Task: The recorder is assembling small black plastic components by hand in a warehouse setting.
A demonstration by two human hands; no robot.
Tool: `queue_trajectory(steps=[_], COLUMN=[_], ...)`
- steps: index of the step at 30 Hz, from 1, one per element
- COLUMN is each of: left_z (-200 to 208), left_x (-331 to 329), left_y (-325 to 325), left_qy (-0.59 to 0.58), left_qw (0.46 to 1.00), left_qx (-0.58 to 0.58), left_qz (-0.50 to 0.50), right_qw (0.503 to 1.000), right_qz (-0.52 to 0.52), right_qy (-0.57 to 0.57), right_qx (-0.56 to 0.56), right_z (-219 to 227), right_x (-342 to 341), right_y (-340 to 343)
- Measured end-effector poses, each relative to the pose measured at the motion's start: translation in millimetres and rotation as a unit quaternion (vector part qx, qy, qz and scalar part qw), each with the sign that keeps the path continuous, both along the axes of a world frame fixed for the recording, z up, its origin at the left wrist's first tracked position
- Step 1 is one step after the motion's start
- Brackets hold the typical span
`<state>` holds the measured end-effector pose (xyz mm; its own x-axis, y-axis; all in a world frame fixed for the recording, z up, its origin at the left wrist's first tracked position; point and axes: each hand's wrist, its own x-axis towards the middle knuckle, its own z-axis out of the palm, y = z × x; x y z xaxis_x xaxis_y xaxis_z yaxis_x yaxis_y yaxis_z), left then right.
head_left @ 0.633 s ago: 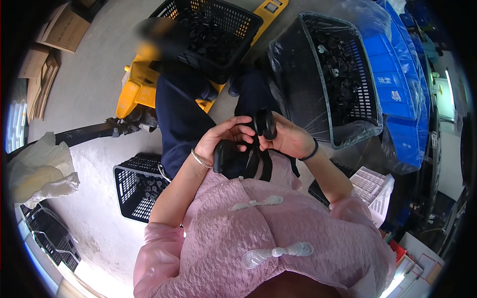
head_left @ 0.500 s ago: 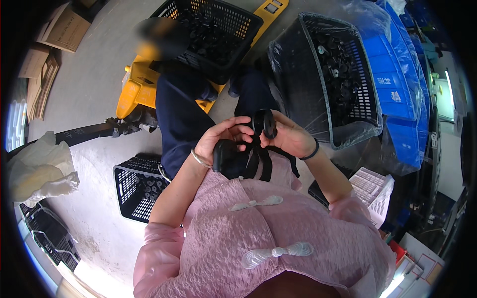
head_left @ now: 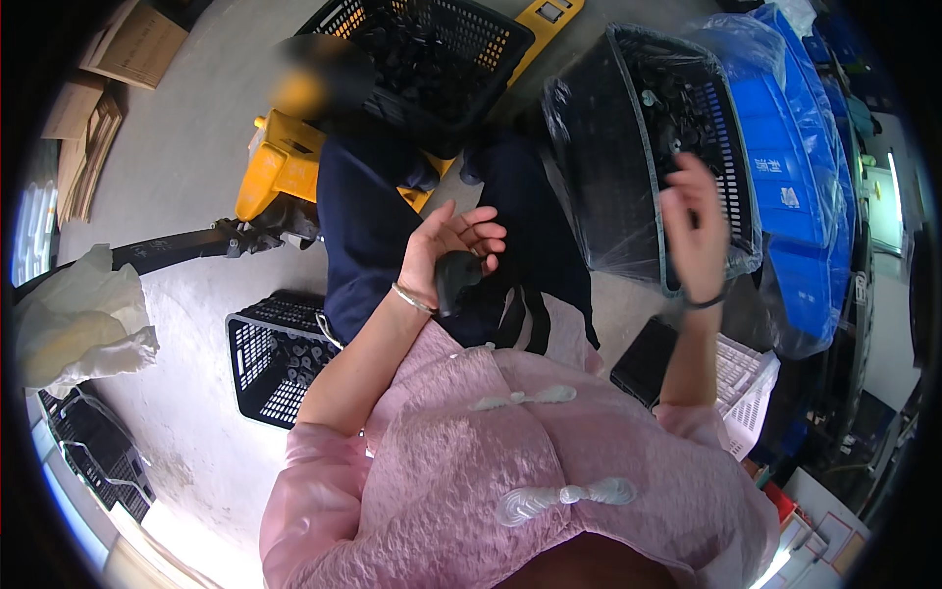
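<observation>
My left hand (head_left: pixel 446 245) is over my lap, palm turned up and fingers loosely curled. A smooth, rounded black part (head_left: pixel 455 282) lies against its palm, held by the lower fingers; its exact kind cannot be made out. My right hand (head_left: pixel 695 231) is stretched out to the right, above the near side of a black crate (head_left: pixel 671 226) lined with clear plastic. Motion blurs its fingers, but they stand apart from the thumb and nothing shows between them. Many small black parts (head_left: pixel 659 123) fill that crate.
Ahead, another black crate (head_left: pixel 520 49) of dark parts sits on a yellow pallet jack (head_left: pixel 280 162). A smaller black crate (head_left: pixel 235 363) is on the floor at left. Blue bins (head_left: pixel 785 167) line the right, beyond a white basket (head_left: pixel 748 393). Cardboard boxes (head_left: pixel 137 44) lie far left.
My right hand has left the left one and swung right over the lined crate. The round black piece it held is no longer seen in it. My left hand has turned palm up.
</observation>
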<state>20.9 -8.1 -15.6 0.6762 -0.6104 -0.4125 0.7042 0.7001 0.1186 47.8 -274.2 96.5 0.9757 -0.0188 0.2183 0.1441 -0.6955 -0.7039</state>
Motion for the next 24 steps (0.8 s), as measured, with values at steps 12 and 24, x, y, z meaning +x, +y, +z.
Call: queue_trajectory(steps=[12, 24], left_z=[-6, 3], left_x=[-5, -7], left_y=[2, 3], left_qy=[0.045, -0.082], left_qw=[0.977, 0.981], left_qx=[0.154, 0.138], left_qz=[0.139, 0.111], right_qw=[0.832, 0.630], right_qz=[0.177, 0.066], right_qy=[0.402, 0.523], right_qx=[0.340, 0.571], right_z=[-68, -86], right_x=[-6, -11], right_y=[85, 65])
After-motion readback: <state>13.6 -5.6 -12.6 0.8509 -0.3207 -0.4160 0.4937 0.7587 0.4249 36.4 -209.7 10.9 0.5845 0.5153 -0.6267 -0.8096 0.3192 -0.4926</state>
